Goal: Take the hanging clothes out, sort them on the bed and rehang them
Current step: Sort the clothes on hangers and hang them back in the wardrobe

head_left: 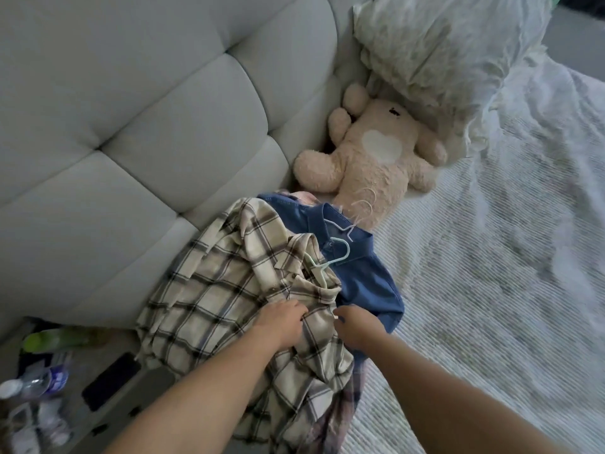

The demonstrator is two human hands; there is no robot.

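Head view: both hands pinch the cream plaid shirt (235,299) on the bed (491,290).

Left hand (281,322) has its fingers curled tight into the plaid cloth, and right hand (358,326), just beside it, pinches the same shirt's front edge with fingertips closed. That shirt lies with its long axis running from the hands up toward the padded headboard (147,126), collar far from the grip, a pale blue hanger (330,260) poking out there. Beyond the right hand lies a blue denim shirt (360,273) with a white hanger (360,214), touching a plush bear (373,158) under a pillow (442,54).
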